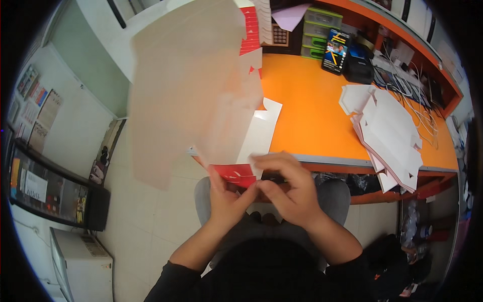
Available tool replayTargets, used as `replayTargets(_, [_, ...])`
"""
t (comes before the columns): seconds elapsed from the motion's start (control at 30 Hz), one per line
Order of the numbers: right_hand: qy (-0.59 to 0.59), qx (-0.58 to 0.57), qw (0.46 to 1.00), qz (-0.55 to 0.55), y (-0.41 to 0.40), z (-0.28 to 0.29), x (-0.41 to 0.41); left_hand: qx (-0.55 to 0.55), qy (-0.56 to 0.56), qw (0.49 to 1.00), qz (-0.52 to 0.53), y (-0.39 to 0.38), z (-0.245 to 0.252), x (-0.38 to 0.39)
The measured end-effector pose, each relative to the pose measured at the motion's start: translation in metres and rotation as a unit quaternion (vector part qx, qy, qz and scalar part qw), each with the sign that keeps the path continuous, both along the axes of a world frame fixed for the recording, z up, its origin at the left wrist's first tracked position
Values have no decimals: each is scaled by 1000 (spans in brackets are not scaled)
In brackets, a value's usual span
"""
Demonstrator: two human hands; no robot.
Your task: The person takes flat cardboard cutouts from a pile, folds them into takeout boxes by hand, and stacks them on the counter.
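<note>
A large cardboard box blank (256, 136) with a pale inner face reaches over the orange desk's front edge, above my lap. One broad panel (181, 94) of it is blurred across the left of the view. Along the near end runs a red printed flap (233, 173). My left hand (228, 200) grips this flap at its left and lower edge, thumb towards me. My right hand (294, 192) is at the flap's right corner, its thumb tip beside the left thumb. Its other fingers curl above the corner and are blurred, so their hold is unclear.
Flat white cardboard blanks (392, 132) lie stacked at the desk's right, overhanging its edge. A lit phone (336, 51) leans near a green-trimmed drawer unit (322, 22). White cables (419, 113) tangle behind the stack. Red-printed cardboard (251, 32) stands at the back.
</note>
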State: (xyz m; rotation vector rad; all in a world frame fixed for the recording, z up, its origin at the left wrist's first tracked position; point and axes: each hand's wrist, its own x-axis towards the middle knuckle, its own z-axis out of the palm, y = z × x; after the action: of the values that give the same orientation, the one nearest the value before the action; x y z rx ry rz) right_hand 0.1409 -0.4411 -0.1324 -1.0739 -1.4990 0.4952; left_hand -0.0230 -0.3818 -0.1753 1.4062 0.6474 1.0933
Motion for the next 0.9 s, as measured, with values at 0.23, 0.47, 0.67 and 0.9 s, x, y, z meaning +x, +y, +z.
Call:
replayTargets(0.23, [-104, 205, 968, -102, -10, 55, -13, 128, 140, 980, 56, 7, 3, 3])
replayTargets(0.47, [-185, 167, 955, -162, 2, 45, -7, 126, 38, 990, 48, 1, 24, 8])
replayTargets(0.67, [-194, 69, 963, -175, 8, 5, -8, 117, -48, 991, 36, 3, 17, 17])
replayTargets(0.9, [-230, 149, 947, -168, 11, -6, -5, 79, -33, 996, 19, 6, 11, 18])
